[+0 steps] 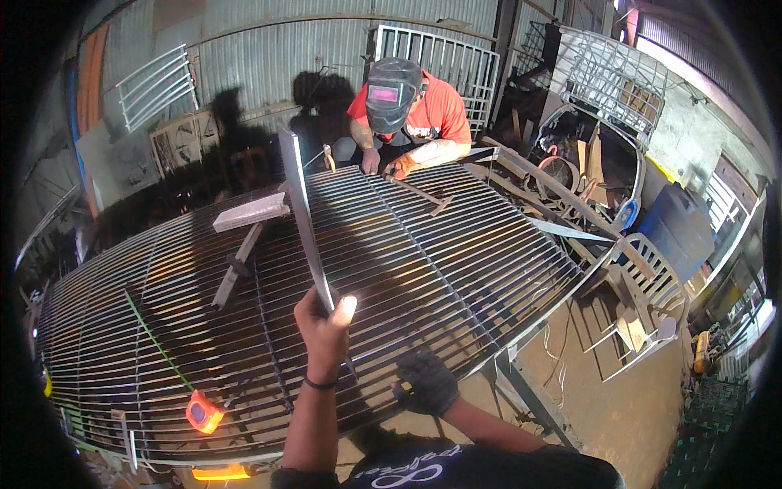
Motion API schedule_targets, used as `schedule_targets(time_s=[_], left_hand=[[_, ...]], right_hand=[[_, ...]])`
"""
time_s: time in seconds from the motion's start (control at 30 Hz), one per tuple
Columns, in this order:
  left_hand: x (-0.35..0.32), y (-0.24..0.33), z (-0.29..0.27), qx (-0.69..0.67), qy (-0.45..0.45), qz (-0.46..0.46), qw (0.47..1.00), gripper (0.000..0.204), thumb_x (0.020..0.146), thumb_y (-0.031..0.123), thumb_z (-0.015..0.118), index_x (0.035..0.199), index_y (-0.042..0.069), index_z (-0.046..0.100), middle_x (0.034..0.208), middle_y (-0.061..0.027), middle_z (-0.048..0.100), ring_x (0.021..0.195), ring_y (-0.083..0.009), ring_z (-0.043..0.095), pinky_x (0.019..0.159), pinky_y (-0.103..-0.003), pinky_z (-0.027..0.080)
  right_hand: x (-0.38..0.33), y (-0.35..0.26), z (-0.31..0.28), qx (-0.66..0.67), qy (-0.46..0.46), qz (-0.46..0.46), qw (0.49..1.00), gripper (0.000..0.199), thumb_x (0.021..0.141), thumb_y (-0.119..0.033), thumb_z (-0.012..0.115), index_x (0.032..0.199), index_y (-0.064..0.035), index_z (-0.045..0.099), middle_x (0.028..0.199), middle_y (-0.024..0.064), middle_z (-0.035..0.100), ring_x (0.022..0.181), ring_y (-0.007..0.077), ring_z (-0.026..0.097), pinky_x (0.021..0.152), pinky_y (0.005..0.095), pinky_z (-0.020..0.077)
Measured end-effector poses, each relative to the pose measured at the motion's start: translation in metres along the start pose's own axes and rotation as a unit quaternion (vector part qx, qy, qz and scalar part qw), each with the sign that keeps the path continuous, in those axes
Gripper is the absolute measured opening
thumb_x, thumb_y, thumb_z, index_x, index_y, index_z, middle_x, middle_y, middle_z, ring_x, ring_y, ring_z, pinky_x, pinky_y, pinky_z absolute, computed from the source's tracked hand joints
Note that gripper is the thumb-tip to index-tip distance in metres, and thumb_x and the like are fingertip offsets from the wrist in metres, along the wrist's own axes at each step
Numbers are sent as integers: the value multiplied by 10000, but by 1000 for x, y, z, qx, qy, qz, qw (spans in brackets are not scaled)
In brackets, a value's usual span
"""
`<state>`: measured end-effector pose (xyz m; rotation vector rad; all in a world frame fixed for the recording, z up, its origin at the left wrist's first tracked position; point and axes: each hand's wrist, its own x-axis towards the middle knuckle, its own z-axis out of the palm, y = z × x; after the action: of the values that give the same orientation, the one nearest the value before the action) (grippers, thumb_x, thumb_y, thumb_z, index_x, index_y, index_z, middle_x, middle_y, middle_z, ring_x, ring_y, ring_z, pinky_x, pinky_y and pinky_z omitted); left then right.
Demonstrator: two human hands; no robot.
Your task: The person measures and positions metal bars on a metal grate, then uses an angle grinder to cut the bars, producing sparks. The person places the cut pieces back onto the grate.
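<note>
My bare left hand (324,322) is wrapped round a long flat metal bar (300,208), which it holds up on a slant above a large grille of parallel metal bars (383,269). At the grille's near edge is my right hand (428,383) in a dark glove, its fingers curled down; what lies under them is hidden. To the left, an orange tape measure (204,412) rests on the grille with its green blade (155,338) drawn out. Two metal offcuts, a short channel piece (251,212) and a narrower bar (238,265), lie beyond the left hand.
Across the grille a co-worker (415,106) in a welding mask and red shirt leans over it, both hands at its far edge. A hammer (440,204) lies near those hands. At right stand a plastic chair (652,265), scrap metal and a blue drum (676,228).
</note>
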<state>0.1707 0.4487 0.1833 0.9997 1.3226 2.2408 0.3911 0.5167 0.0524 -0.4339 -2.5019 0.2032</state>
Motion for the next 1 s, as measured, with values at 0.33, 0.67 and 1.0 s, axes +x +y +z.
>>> schedule_targets(time_s=[0.33,0.67,1.0], left_hand=[[-1,4,5,6,-3,8,1000,373,843,327,846,798,55,595,720,66,504,664,-52,436,588,-247,336],[1,4,6,11,1,-2,1000,380,851,327,859,804,58,594,737,63,508,682,-54,442,598,-242,342],[3,-5,1,1,7,-2,1000,377,840,333,843,797,63,583,729,63,490,681,-61,426,594,-254,338]], right_hand=[[-2,0,3,-29,20,-12,999,279,872,-341,755,999,-95,719,1141,105,685,1103,324,638,1039,474,495],[-6,3,7,0,-3,2,1000,336,880,-375,747,1044,-81,738,1181,127,688,1151,329,634,1068,517,459],[-5,3,3,-3,23,-16,1000,280,862,-325,767,1023,-99,722,1148,107,680,1106,324,641,1000,471,509]])
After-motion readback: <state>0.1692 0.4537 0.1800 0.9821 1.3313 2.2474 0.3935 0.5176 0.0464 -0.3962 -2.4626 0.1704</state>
